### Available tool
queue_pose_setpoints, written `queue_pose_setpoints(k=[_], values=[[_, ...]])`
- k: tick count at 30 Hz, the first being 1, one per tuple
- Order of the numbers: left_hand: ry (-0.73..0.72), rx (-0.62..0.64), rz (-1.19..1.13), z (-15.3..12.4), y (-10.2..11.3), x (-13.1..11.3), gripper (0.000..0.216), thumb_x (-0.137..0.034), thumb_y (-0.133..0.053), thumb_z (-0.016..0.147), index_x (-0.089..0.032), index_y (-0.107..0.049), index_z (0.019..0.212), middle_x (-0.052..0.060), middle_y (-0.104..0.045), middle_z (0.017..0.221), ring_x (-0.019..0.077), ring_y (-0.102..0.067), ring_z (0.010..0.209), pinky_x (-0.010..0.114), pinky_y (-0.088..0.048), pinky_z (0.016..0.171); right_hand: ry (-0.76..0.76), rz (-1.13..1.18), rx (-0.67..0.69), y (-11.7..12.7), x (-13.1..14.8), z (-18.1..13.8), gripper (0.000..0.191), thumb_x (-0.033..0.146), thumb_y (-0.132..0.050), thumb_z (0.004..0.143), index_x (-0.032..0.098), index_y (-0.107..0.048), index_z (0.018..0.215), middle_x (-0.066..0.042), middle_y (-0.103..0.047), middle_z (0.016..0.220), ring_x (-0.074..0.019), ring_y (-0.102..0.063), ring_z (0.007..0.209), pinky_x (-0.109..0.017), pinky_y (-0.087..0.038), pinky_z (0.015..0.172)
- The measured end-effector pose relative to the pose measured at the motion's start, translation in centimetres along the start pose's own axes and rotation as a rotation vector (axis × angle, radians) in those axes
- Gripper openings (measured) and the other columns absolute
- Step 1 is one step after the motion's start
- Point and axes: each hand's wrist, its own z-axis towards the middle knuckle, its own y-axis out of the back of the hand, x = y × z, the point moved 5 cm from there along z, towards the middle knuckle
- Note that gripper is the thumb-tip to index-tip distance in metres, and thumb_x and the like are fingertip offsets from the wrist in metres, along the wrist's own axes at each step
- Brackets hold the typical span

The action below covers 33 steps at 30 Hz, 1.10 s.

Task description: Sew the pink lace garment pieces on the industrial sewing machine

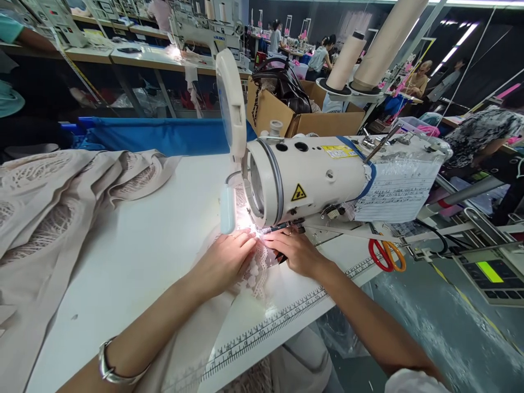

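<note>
Head view only. Left hand (223, 259) laid flat, palm down, on the pale lace fabric (256, 270), fingers spread and reaching under the head of the white sewing machine (311, 177); grip not closed on anything, merely pressing the cloth to the white tabletop (135, 256). Right hand (297, 252) rested just beside it on the same lace, fingers curled near the needle area, with a dark slim tool (278, 226) at the fingertips; could not tell whether pinched or merely touched. Lace lying between both hands, directly beneath the machine head, lit hard by the lamp there. Judged as feeding or aligning the lace at the needle: best done with both palms kept flat and the edge kept straight, fingertips held clear of the needle, the cloth guided rather than pulled. More beige fabric (49, 218) heaped at the left of the tabletop, apart from the hands. Printed ruler strip (282, 316) along the near edge; red and orange scissors (387, 255) to the right of the machine; silver bangle (108, 368) on the left wrist. Needle and presser foot lost in the glare and behind the fingers; stitching line not made out; other workers far behind, small and blurred.
</note>
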Motion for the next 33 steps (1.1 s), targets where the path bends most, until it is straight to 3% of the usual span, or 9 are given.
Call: queue_pose_setpoints(k=[6, 11, 16, 22, 29, 33], values=[[-0.068, -0.012, 0.071, -0.06, -0.21, -0.58, 0.025, -0.006, -0.044, 0.095, -0.016, -0.062, 0.109, 0.012, -0.066, 0.121, 0.031, -0.053, 0.124, 0.049, -0.045, 0.1, 0.056, -0.043, -0.026, 0.42, 0.49, 0.05, 0.034, 0.002, -0.041, 0.095, 0.018, -0.068, 0.107, -0.006, -0.074, 0.112, -0.0225, -0.06, 0.103, -0.038, -0.047, 0.086], [-0.081, -0.015, 0.049, 0.08, -0.04, -0.68, 0.029, -0.007, -0.044, 0.096, -0.017, -0.062, 0.116, 0.01, -0.069, 0.109, 0.0255, -0.062, 0.103, 0.046, -0.048, 0.093, 0.043, -0.043, -0.025, 0.4, 0.38, 0.01, 0.037, 0.003, -0.04, 0.094, 0.018, -0.069, 0.11, -0.007, -0.074, 0.112, -0.0231, -0.059, 0.105, -0.039, -0.048, 0.087], [-0.068, -0.025, 0.135, -0.04, -0.06, -0.62, 0.028, -0.004, -0.045, 0.094, -0.016, -0.063, 0.111, 0.013, -0.067, 0.118, 0.0314, -0.056, 0.118, 0.049, -0.046, 0.094, 0.011, -0.007, -0.021, 0.12, 0.08, 0.0, 0.041, 0.001, -0.038, 0.093, 0.018, -0.068, 0.116, -0.009, -0.071, 0.119, -0.0233, -0.058, 0.111, -0.04, -0.051, 0.089], [-0.066, 0.049, 0.156, -0.12, -0.28, -0.72, 0.031, -0.005, -0.044, 0.094, -0.018, -0.061, 0.117, 0.011, -0.068, 0.118, 0.029, -0.057, 0.118, 0.05, -0.04, 0.1, 0.078, -0.051, -0.059, 0.36, 0.53, 0.05, 0.035, 0.001, -0.04, 0.093, 0.016, -0.069, 0.106, -0.008, -0.074, 0.108, -0.0234, -0.06, 0.1, -0.037, -0.052, 0.082], [-0.069, -0.018, 0.143, -0.33, -0.25, -0.69, 0.034, -0.003, -0.041, 0.095, -0.017, -0.064, 0.116, 0.012, -0.068, 0.12, 0.0297, -0.055, 0.123, 0.048, -0.041, 0.098, 0.026, -0.026, -0.013, 0.07, 0.23, 0.02, 0.041, 0.002, -0.037, 0.094, 0.017, -0.067, 0.117, -0.009, -0.071, 0.119, -0.0231, -0.059, 0.108, -0.037, -0.053, 0.085], [-0.031, -0.016, 0.157, -0.43, -0.44, -0.49, 0.037, -0.005, -0.045, 0.092, -0.022, -0.063, 0.12, 0.012, -0.068, 0.119, 0.0308, -0.056, 0.12, 0.044, -0.042, 0.09, 0.047, -0.057, -0.008, 0.11, 0.38, -0.03, 0.038, 0.002, -0.039, 0.094, 0.018, -0.068, 0.112, -0.008, -0.073, 0.114, -0.023, -0.059, 0.104, -0.037, -0.051, 0.084]])
